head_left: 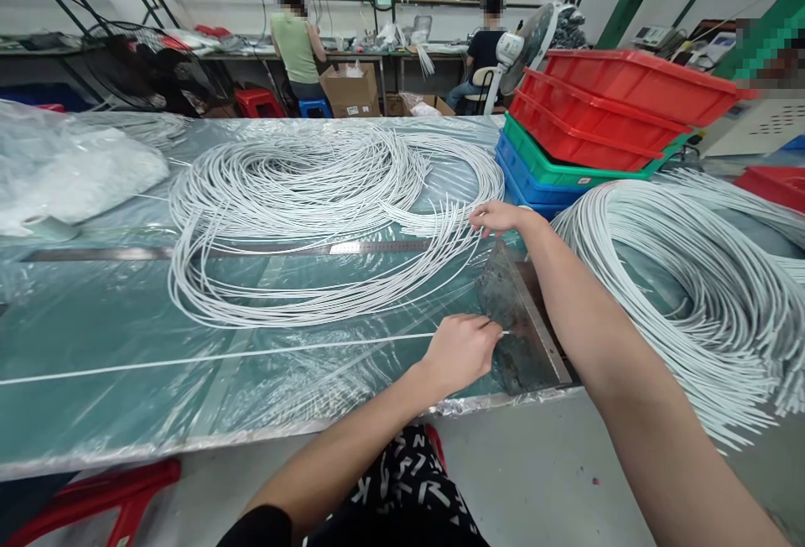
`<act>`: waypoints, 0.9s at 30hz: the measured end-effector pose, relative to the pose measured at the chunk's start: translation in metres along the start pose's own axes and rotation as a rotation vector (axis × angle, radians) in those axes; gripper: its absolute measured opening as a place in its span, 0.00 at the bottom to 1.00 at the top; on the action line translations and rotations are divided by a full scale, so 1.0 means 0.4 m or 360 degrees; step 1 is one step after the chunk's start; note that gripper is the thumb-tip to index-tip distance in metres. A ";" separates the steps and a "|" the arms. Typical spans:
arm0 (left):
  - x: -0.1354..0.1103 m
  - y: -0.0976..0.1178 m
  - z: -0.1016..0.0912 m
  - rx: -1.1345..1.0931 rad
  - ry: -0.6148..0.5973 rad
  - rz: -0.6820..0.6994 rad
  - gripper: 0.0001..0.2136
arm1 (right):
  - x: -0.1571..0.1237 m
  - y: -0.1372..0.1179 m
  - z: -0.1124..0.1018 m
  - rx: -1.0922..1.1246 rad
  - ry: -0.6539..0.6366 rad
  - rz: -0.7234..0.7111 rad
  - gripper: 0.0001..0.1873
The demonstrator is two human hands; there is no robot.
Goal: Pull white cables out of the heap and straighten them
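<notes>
My left hand (465, 352) is closed in a pinch on a single white cable (251, 354). That cable runs nearly straight to the left across the plastic-covered table (126, 413), and its short tip pokes out past my fingers over a worn metal plate (521, 329). Farther back, my right hand (500, 218) has its fingers bent around cable ends at the right end of a loose loop of white cables (302, 304). How many it grips is hard to see. Behind the loop lies a big coil of white cables (283, 186), with a steel ruler (371, 247) partly under it.
Stacked red, green and blue crates (616, 111) stand at the back right. Another thick cable coil (679, 278) lies right of the metal plate. Clear plastic bags (75, 161) cover the left back. A red stool (126, 497) is below the front edge. Two people sit at a far bench.
</notes>
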State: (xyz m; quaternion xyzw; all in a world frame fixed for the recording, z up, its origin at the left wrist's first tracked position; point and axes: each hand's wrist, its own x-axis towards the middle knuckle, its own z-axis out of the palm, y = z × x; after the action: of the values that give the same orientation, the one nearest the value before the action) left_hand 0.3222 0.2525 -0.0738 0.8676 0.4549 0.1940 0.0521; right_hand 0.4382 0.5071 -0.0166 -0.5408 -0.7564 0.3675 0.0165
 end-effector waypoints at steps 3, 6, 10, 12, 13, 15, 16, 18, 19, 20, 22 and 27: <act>0.000 0.001 -0.002 0.0003 -0.0006 -0.0006 0.13 | 0.003 0.003 0.001 0.0018 -0.0001 0.0008 0.16; 0.000 0.002 -0.003 0.0007 -0.0010 -0.0006 0.13 | 0.007 0.007 0.001 0.0032 -0.0004 0.0012 0.15; 0.001 0.001 -0.002 0.0022 -0.0019 0.0002 0.13 | 0.007 0.005 0.001 0.0051 0.0007 0.0008 0.15; 0.002 0.000 -0.002 0.0033 -0.0017 0.0007 0.12 | 0.005 0.003 0.002 0.0057 0.0016 0.0009 0.15; 0.002 -0.001 -0.002 0.0038 -0.0016 0.0010 0.12 | 0.005 0.002 0.002 0.0062 0.0022 0.0009 0.15; 0.002 0.000 -0.003 0.0047 -0.0018 0.0014 0.12 | 0.007 0.003 0.003 0.0073 0.0028 0.0008 0.16; 0.001 0.001 -0.004 0.0049 -0.0019 0.0012 0.12 | 0.009 0.004 0.004 0.0077 0.0029 0.0008 0.16; 0.001 0.003 -0.005 0.0049 -0.0018 0.0005 0.12 | 0.012 0.005 0.004 0.0078 0.0023 0.0010 0.16; 0.000 0.003 -0.006 0.0048 -0.0017 0.0003 0.13 | 0.012 0.005 0.004 0.0074 0.0018 0.0010 0.16; 0.000 0.004 -0.006 0.0046 -0.0017 -0.0001 0.13 | 0.012 0.005 0.004 0.0067 0.0014 0.0013 0.16; 0.000 0.004 -0.006 0.0038 -0.0026 0.0001 0.13 | 0.009 0.002 0.003 0.0047 0.0007 0.0018 0.16; 0.001 0.000 -0.002 0.0026 -0.0038 0.0003 0.12 | 0.004 -0.003 0.002 0.0001 0.0001 0.0027 0.17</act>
State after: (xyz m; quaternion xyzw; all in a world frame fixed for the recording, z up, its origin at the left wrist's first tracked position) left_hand 0.3221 0.2529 -0.0728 0.8706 0.4551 0.1800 0.0502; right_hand 0.4361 0.5078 -0.0172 -0.5474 -0.7516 0.3677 0.0139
